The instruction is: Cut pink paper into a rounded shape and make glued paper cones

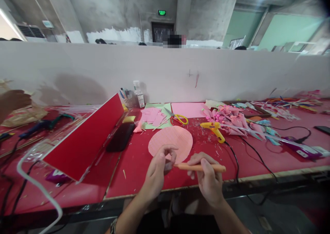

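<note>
My right hand is closed around a thin orange stick, which lies level and points left. My left hand meets the stick's left tip, thumb and fingers curled in a pinch at that end. Both hands hover over the near edge of the red table. Just beyond them a round pink paper disc lies flat on the table.
A yellow glue gun with a black cable lies right of the disc; yellow-handled scissors and pink paper scraps sit behind it. A tilted red board and a black case stand left. Another person's hand is at far left.
</note>
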Motion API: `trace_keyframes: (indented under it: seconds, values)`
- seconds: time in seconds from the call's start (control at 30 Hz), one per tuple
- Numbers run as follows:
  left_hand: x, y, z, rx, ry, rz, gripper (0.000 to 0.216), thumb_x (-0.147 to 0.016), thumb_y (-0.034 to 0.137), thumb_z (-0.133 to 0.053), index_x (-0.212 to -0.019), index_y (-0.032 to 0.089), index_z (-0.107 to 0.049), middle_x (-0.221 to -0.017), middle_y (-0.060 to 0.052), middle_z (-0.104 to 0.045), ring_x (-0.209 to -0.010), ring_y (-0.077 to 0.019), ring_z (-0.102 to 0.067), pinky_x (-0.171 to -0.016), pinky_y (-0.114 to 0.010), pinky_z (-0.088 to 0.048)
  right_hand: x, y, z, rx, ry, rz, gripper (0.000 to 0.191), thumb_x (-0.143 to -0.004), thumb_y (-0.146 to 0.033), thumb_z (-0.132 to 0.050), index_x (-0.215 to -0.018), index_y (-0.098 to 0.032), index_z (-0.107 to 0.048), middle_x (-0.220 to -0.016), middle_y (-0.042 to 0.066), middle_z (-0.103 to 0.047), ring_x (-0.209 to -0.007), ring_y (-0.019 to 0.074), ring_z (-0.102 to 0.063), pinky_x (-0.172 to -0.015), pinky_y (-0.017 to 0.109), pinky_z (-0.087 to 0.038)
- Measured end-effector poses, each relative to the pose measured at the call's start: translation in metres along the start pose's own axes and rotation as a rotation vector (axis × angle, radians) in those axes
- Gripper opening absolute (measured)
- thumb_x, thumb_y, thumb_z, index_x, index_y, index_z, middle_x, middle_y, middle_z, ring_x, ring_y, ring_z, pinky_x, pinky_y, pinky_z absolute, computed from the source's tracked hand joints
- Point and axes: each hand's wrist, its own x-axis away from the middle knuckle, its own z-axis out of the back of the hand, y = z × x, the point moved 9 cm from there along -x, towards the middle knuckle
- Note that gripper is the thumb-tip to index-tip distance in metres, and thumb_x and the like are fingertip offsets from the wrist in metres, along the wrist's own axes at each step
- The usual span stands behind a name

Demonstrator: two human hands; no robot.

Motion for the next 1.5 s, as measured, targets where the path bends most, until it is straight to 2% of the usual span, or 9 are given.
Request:
trace_keyframes:
  seconds: [0.33, 0.5, 0.67, 0.9, 1.1, 1.23, 1.33, 1.4, 1.5]
  values:
    - [0.010, 0.015, -0.009, -0.299, -0.080, -0.120, 0.028, -0.088, 0.035, -0.034, -0.090, 0.018, -0.057, -0.083, -0.003, -0.055, -0.079, -0.0159, -0.050, -0.072, -0.025, -0.038, 0.002, -0.001, -0.016, 0.152, -0.089, -0.015, 0.032, -0.083, -0.028, -0.042, -0.062, -0.016, -0.063, -0.051, -0.001, -0.052, -0.044, 0.0090, -0.047, -0.042, 0.020, -0.036]
    - [0.021, -0.012, -0.004, -0.140, 0.089, 0.080, 0.027, -0.084, 0.036, -0.039, -0.078, 0.017, -0.057, -0.063, 0.002, -0.049, -0.060, -0.0124, -0.046, -0.057, -0.021, -0.038, 0.024, 0.017, -0.013, 0.190, 0.038, 0.044, 0.033, -0.082, -0.028, -0.043, -0.055, -0.017, -0.059, -0.050, -0.001, -0.051, -0.044, 0.0097, -0.045, -0.044, 0.021, -0.038]
    - [0.043, -0.021, -0.001, -0.131, 0.244, 0.054, 0.024, -0.082, 0.036, -0.044, -0.074, 0.018, -0.056, -0.065, 0.000, -0.055, -0.062, -0.0130, -0.050, -0.058, -0.020, -0.040, 0.048, 0.038, -0.002, 0.249, 0.168, 0.111, 0.039, -0.082, -0.032, -0.041, -0.049, -0.018, -0.056, -0.046, 0.000, -0.051, -0.049, 0.0134, -0.050, -0.051, 0.026, -0.043]
    - [0.051, -0.028, 0.001, -0.211, 0.281, 0.026, 0.022, -0.082, 0.035, -0.045, -0.076, 0.018, -0.058, -0.069, -0.003, -0.059, -0.065, -0.0162, -0.055, -0.060, -0.023, -0.044, 0.051, 0.043, -0.006, 0.284, 0.086, 0.128, 0.039, -0.085, -0.034, -0.041, -0.052, -0.020, -0.056, -0.048, 0.000, -0.054, -0.049, 0.0140, -0.050, -0.053, 0.027, -0.044]
    - [0.046, -0.030, 0.010, -0.352, 0.250, -0.019, 0.021, -0.082, 0.033, -0.045, -0.078, 0.019, -0.061, -0.077, -0.005, -0.064, -0.073, -0.0193, -0.059, -0.066, -0.027, -0.046, 0.051, 0.063, -0.009, 0.222, 0.114, -0.034, 0.040, -0.084, -0.042, -0.042, -0.054, -0.019, -0.052, -0.050, 0.000, -0.051, -0.050, 0.0130, -0.050, -0.051, 0.026, -0.044]
    - [0.034, -0.032, 0.037, -0.436, 0.210, 0.023, 0.022, -0.083, 0.034, -0.044, -0.084, 0.018, -0.059, -0.080, -0.005, -0.063, -0.077, -0.0191, -0.059, -0.068, -0.028, -0.047, 0.029, 0.072, -0.037, 0.254, -0.274, -0.222, 0.028, -0.083, -0.041, -0.044, -0.078, -0.017, -0.057, -0.052, -0.003, -0.051, -0.044, 0.0097, -0.047, -0.043, 0.021, -0.040]
    - [0.025, -0.026, 0.086, -0.676, 0.346, -0.017, 0.024, -0.083, 0.035, -0.042, -0.092, 0.018, -0.057, -0.086, -0.005, -0.061, -0.081, -0.0197, -0.058, -0.069, -0.029, -0.047, 0.006, 0.061, -0.032, 0.567, -0.442, -0.128, 0.059, -0.069, -0.034, -0.064, -0.122, -0.020, -0.041, -0.103, 0.007, -0.059, -0.089, 0.0183, -0.057, -0.077, 0.031, -0.046]
    - [0.020, -0.018, 0.120, -0.919, 0.453, -0.110, 0.026, -0.085, 0.032, -0.037, -0.097, 0.017, -0.054, -0.092, -0.007, -0.058, -0.088, -0.0203, -0.056, -0.077, -0.031, -0.045, -0.007, 0.060, -0.021, 0.859, -0.487, -0.035, 0.074, -0.064, -0.031, -0.067, -0.130, -0.019, -0.035, -0.127, 0.011, -0.046, -0.116, 0.0236, -0.040, -0.098, 0.038, -0.032]
    - [0.006, -0.036, 0.147, -1.385, 0.313, -0.056, 0.034, -0.086, 0.020, -0.026, -0.111, 0.016, -0.049, -0.107, -0.011, -0.053, -0.092, -0.0210, -0.056, -0.077, -0.033, -0.045, -0.010, 0.077, -0.004, 1.186, -0.603, -0.075, 0.077, -0.065, -0.039, -0.066, -0.132, -0.020, -0.034, -0.140, 0.010, -0.030, -0.130, 0.0272, -0.019, -0.105, 0.044, -0.016]
